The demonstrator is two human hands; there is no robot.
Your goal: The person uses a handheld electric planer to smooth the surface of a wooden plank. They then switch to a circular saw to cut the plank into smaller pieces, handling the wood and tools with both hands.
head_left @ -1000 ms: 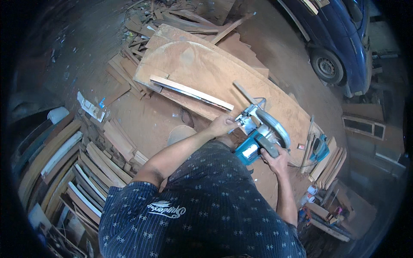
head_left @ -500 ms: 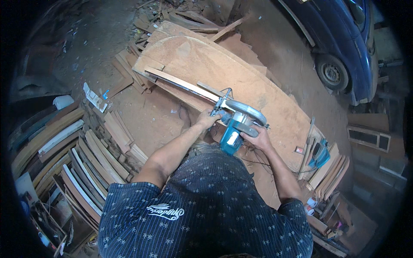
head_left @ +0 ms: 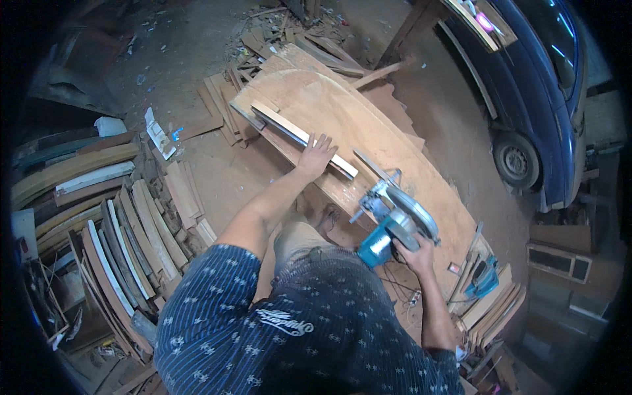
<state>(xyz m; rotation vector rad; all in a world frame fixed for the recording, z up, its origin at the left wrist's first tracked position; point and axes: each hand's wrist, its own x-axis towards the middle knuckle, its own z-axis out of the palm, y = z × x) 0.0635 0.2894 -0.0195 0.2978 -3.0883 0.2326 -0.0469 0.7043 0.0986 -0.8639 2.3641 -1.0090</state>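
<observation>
A narrow wooden strip [head_left: 304,137], laid along the large plywood panel [head_left: 368,125], is pressed flat by the spread left hand [head_left: 316,155]; a teal circular saw [head_left: 394,222] is gripped by the closed right hand [head_left: 416,249].

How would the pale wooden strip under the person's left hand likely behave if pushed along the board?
The wooden strip looks long, thin and straight, so probably stiff and fairly light. It lies flat on the smooth, broad board, so it would likely slide, not roll. The left hand presses near one end, so a push there might pivot it.
</observation>
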